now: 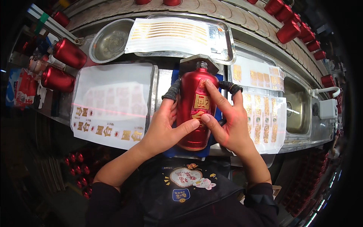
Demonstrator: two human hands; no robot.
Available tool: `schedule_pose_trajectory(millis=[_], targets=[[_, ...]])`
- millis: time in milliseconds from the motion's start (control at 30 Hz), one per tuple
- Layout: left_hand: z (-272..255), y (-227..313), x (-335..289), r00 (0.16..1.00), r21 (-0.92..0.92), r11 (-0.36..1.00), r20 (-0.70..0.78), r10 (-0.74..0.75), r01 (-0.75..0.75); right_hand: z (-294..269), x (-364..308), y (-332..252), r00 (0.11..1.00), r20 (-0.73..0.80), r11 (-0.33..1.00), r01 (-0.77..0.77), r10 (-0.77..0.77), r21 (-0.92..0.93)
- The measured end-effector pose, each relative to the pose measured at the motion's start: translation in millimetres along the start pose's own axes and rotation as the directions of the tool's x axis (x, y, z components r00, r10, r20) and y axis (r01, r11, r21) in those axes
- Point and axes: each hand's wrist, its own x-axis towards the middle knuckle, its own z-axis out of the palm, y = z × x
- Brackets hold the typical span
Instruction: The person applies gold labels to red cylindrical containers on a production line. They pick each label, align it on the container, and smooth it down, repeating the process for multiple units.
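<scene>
One glossy red bottle [193, 140] lies neck-away on blue padding [176, 73] at the bench's [164, 77] near edge, likely stiff, slippery and (if glass) fragile, best held around its sides. It is between both hands: left hand [162, 125] half open, cupping its left side; right hand [231, 122] spread, index finger and thumb touching its front.

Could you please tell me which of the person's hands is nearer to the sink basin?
Right. The right hand touches the red bottle, left of the sink basin; the left hand is farther left, at the bottle's other side.
</scene>
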Motion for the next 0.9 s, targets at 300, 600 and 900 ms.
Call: schedule_pose_trajectory(millis=[300,600,900], targets=[[4.7,-0.4,-0.1,0.998,0.04,0.999,-0.045,0.036,-0.034,-1.1,4.7,-4.5,0.993,0.079,0.995,-0.089,0.085,0.051],[3.2,-0.5,0.1,1.0,0.002,1.0,-0.021,0.018,-0.018,-0.1,7.1,-0.8,0.995,0.078,0.996,-0.061,0.056,0.061],[2.0,12.2,18.7,0.989,-0.112,0.994,-0.147,-0.027,0.01,-0.5,20.1,12.8,0.875,0.123,0.669,-0.442,0.468,0.597]])
